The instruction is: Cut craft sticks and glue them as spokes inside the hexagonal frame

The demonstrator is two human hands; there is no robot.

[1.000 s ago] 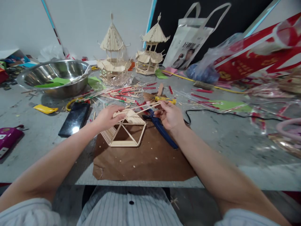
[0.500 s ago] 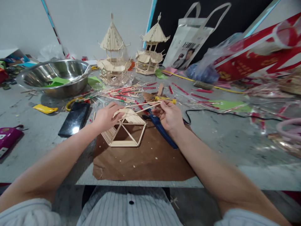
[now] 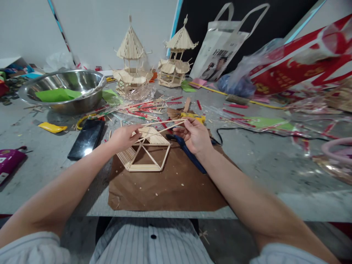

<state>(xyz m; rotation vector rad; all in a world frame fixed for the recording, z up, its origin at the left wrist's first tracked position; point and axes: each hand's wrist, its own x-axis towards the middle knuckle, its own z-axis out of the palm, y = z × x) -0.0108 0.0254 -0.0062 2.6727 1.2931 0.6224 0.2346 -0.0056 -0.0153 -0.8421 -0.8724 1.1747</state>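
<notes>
Two thin wooden sticks (image 3: 165, 129) stretch between my hands above the work, their right ends meeting in a pinch of my right hand (image 3: 195, 136). My left hand (image 3: 125, 138) has its fingers closed at the sticks' left ends, low over the far left part of a stick frame. That hexagonal wooden stick frame (image 3: 145, 168) rests on a brown sheet (image 3: 165, 194); some of its panels are filled with side-by-side sticks, others are open. Under my right hand and wrist lies a blue-handled tool (image 3: 194, 160), partly covered.
Beyond are two stick pagodas (image 3: 131, 46), (image 3: 180, 42), a pile of red-tipped sticks (image 3: 143, 110) and plastic wrap. A steel basin (image 3: 88, 101), phone (image 3: 87, 139) and yellow cutter (image 3: 52, 127) lie left. A black cord (image 3: 247, 129) and bags (image 3: 220, 47) are right.
My right hand has shifted slightly left with the stick ends, and its fingers have turned a little. The left hand has moved slightly down. The frame has stayed almost in place.
</notes>
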